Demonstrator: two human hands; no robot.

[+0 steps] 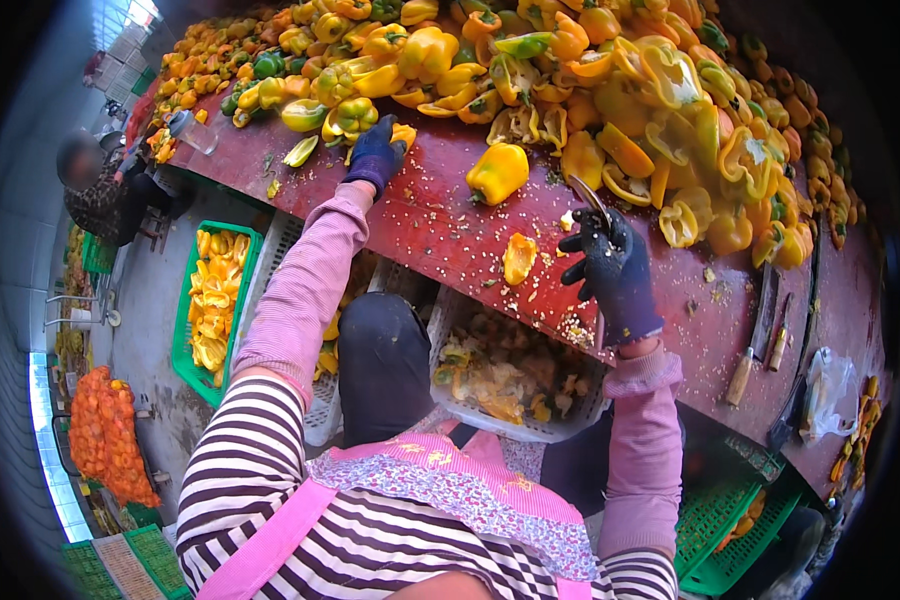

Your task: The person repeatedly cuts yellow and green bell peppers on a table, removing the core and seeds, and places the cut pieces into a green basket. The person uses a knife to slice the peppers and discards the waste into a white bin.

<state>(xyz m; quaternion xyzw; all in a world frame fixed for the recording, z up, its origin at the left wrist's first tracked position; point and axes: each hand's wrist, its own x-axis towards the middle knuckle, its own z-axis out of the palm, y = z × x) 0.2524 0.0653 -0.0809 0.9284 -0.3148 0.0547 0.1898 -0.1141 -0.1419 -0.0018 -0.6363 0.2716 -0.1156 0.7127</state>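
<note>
My left hand [375,158], in a dark blue glove, is at the near edge of the pepper pile with its fingers curled around a yellow-orange pepper [403,136], partly hidden by the glove. My right hand [613,268], gloved too, holds a small knife [590,200] whose curved blade points up and away; some fingers stick out to the left. Between the hands a whole yellow pepper [498,174] rests on the red table [425,215]. Closer to me lies a cut orange pepper piece [519,259], with seeds scattered around it.
Heaped peppers [660,100] cover the table's far side. Below its near edge stands a white crate [515,425] of pepper waste. At left are a green crate [182,320] of yellow pieces and a seated person [110,195]. A wooden-handled knife [753,345] lies at right.
</note>
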